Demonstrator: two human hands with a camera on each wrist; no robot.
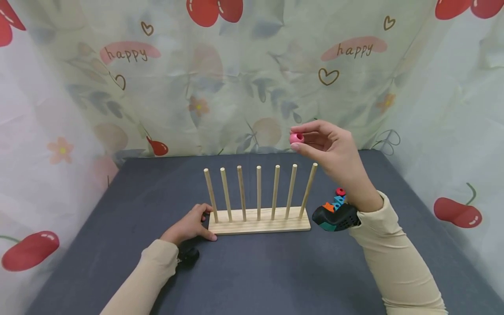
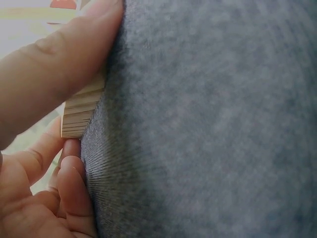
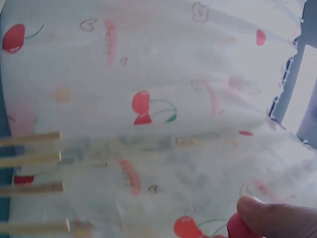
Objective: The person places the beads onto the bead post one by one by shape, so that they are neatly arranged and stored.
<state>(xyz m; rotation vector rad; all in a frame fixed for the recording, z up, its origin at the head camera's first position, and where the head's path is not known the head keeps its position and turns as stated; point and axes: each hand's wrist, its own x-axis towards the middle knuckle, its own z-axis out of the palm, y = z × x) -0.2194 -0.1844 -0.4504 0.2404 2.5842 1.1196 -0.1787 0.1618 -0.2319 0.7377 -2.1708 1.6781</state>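
Note:
A wooden peg stand stands on the dark tabletop in the head view, its flat base (image 1: 260, 226) carrying several upright pegs (image 1: 258, 192) in a row. At the base's left end, my left hand (image 1: 191, 225) grips it, thumb along the front and fingers behind. The left wrist view shows the base's end grain (image 2: 81, 116) between thumb and fingers. Raised above and right of the rightmost peg, my right hand (image 1: 334, 151) pinches a pink bead (image 1: 296, 138) between thumb and fingertips, its hole showing. Part of that bead (image 3: 240, 228) appears low in the right wrist view.
Right of the stand lie a red bead (image 1: 340, 191), blue pieces (image 1: 338, 201) and an orange piece (image 1: 328, 207), partly hidden by the black wrist device (image 1: 334, 218). A printed curtain (image 1: 236, 87) surrounds the table (image 1: 252, 275) at the back and sides.

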